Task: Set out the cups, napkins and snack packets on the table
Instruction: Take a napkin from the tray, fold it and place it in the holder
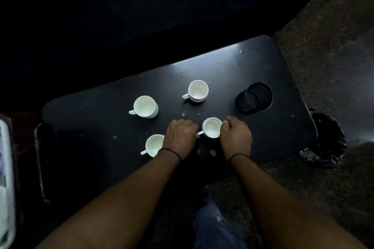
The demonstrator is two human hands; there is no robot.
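We stand over a low black table [232, 62] in a very dim room, and it takes most of the view. The far side of the room is almost fully dark. On the right there is a speckled stone floor [327, 50], and at the far left edge we see a pale object [6, 178] that is too blurred to name.

On the table, at the right, stands a dark open cylinder holder [255, 97], empty as far as we can tell. Four white cups stand upright and well apart: one far in the middle [198, 90], one at the left [145, 106], one near us [154, 145], partly hidden by our left wrist, and the cup we work on [212, 128], between our hands.

Our left hand [180, 137] is curled with the fingers at the small handle [200, 133]; whether it truly pinches the handle, we cannot tell. Our right hand [235, 137] is curled against the right wall of the same cup.

We judge the step is to settle this fourth cup. To do it well, we should keep it flat on the table, turn the handle to the left like the other three, and keep equal space from its neighbours. The surface has pale specks and crumbs [183, 114], so we should lift and not slide. No napkins or snack packets are in view yet.
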